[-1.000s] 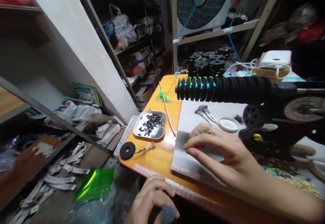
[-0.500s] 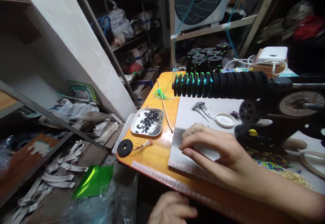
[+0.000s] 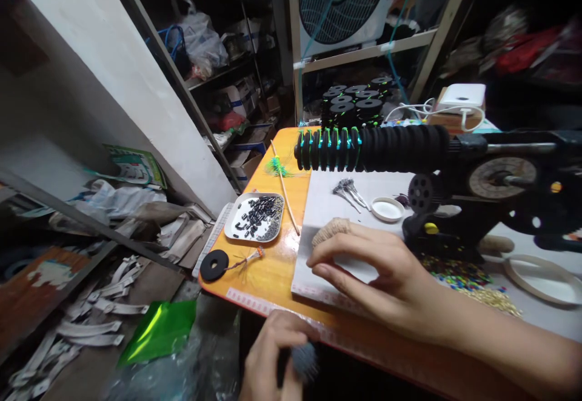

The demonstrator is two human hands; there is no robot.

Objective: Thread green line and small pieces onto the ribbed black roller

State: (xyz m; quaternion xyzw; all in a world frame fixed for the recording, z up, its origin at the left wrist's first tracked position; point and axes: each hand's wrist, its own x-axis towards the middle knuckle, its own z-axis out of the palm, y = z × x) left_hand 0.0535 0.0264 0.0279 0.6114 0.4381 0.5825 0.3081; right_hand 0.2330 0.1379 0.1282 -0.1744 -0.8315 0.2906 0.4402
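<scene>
Although pale red printing runs along the strip (image 3: 254,301) at the near edge of the counter (image 3: 291,265), it is too small to read. Marks on the round dial (image 3: 522,171) of the black machine (image 3: 464,231) at right are likewise illegible. The grey tuft (image 3: 305,360) is located in front of the near edge, at the left hand (image 3: 268,352); it projects from the right side of the curled fingers, which close around its base, though blur obscures the exact grip. The right hand (image 3: 386,274) is positioned over the white board (image 3: 321,198), well apart from the tuft and to its far right. Its thumb and forefinger form a loop, tips close together; contact, or any fine item pinched there, cannot be determined. A beige wrap (image 3: 336,228) covers another finger. Farther away, a grey-headed bundle (image 3: 349,192) lies on the board, left of the white dish (image 3: 387,209).
</scene>
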